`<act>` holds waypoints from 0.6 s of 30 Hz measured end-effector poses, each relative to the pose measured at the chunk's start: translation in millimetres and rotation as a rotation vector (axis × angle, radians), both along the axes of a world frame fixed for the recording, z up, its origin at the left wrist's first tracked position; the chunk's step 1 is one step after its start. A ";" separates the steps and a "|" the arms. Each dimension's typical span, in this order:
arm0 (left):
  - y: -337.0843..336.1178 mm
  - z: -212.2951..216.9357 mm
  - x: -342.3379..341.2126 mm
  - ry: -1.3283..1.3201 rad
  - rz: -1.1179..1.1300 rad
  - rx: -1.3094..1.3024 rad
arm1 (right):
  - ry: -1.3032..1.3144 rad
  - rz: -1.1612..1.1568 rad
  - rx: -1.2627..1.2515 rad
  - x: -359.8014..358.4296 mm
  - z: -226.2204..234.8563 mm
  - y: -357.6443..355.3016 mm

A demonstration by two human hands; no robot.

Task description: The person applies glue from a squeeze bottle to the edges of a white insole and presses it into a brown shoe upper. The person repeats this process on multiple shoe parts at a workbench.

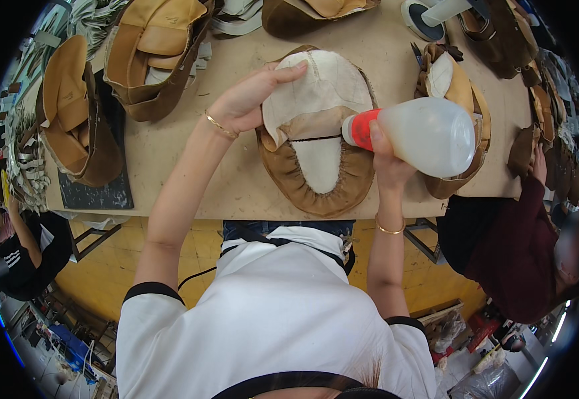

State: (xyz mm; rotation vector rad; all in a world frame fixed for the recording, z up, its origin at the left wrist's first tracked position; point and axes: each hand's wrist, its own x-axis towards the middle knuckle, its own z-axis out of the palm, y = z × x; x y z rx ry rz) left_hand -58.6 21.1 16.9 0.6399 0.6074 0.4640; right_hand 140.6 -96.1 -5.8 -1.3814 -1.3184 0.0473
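Observation:
A brown leather shoe upper (353, 193) with a pale lining (323, 76) lies in front of me, its gathered toe toward me. The lining is folded back at the far end, and a white tongue-shaped piece (319, 166) shows in the middle. At the upper's far left edge my left hand (246, 100) grips the lining, thumb on top and fingers underneath. My right hand (389, 156) is wrapped round a translucent squeeze bottle (436, 136) with a red band. The bottle is tilted sideways, its mouth at the upper's right side; whether anything flows out is hidden.
More brown uppers stand on the table (216, 179): one at far left (80, 113), one (156, 53) beside it, one (476, 113) right of the bottle. A dark board (100, 193) lies at left, a white stand (429, 20) at back right. Co-workers sit at both sides, one in a maroon sleeve (522, 246).

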 end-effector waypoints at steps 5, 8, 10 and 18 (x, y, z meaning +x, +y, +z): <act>0.8 -2.4 0.0 -0.062 0.012 -0.014 | -0.064 0.016 -0.047 1.9 5.9 -10.0; 1.6 -6.3 -1.0 -0.095 0.000 -0.051 | -0.119 -0.028 -0.030 2.8 7.3 -7.9; 3.2 -8.4 -2.9 -0.131 -0.009 -0.098 | -0.146 0.031 -0.029 2.1 8.0 -5.7; 3.4 -12.0 -1.7 -0.045 0.050 -0.076 | -0.010 0.083 -0.034 -0.6 12.7 -4.7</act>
